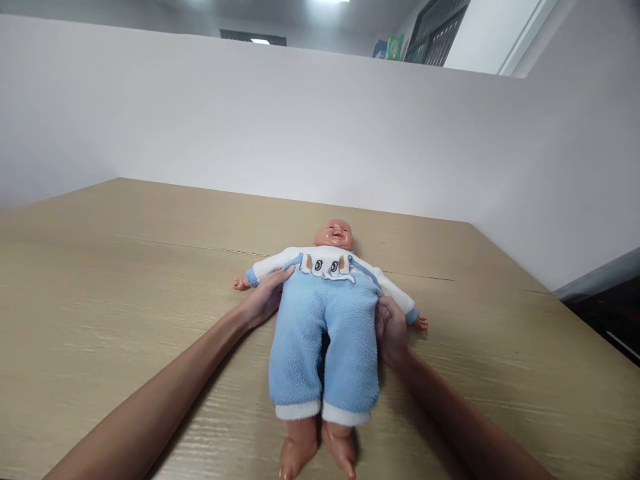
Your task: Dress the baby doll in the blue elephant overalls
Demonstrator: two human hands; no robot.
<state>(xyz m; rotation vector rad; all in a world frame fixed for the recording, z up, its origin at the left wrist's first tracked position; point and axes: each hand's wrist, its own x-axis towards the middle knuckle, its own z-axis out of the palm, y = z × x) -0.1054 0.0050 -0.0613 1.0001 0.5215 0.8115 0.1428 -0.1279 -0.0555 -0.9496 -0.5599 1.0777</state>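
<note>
A baby doll (327, 320) lies on its back on the wooden table (150, 267), head away from me and bare feet toward me. It wears a white top and fluffy light-blue overalls (300, 333) with an elephant face on the bib. My left hand (267, 295) grips the doll's side at the waist, its thumb on the overalls just below the sleeve. On the other side, my right hand (393, 323) holds the overalls by the hip with curled fingers. The fingertips of both hands are partly hidden against the doll. Its arms are spread outward, resting on the tabletop.
Behind the table's far edge rises a white wall (280, 127). A dark object (605, 307) stands beyond the right edge. Above the wall, a green package (395, 47) and a dark barred frame (435, 30) show in the background.
</note>
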